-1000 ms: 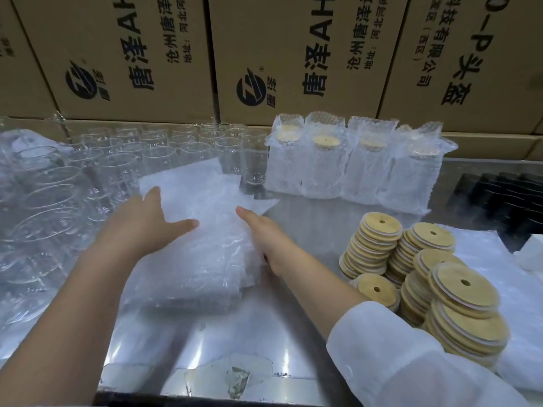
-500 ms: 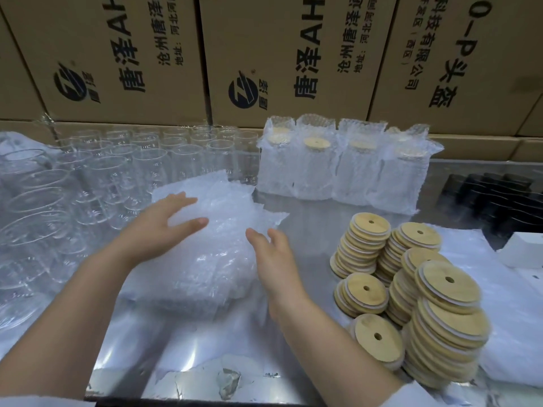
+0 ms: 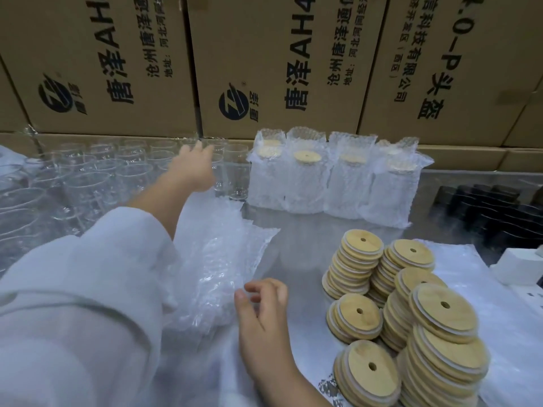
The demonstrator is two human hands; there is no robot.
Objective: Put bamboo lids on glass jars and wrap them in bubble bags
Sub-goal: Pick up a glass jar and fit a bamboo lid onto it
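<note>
Blur over left hand [image 3: 191, 169] at glass jars [image 3: 236, 171], grip unclear

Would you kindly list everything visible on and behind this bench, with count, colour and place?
cardboard boxes: at least three, brown with black print, stacked behind the table
table: one, shiny metal, under everything
glass jars: many, clear, back left
wrapped jars: at least four, clear bubble wrap, lidded, back centre
bubble bags: one pile, clear, centre left
bamboo lids: several stacks, tan, front right
black items: several, black, far right; kind unclear
white box: one, white, right edge
left hand: one, white-sleeved, over the glass jars; grip unclear
right hand: one, empty, fingers loosely curled, beside the bubble bags
</note>
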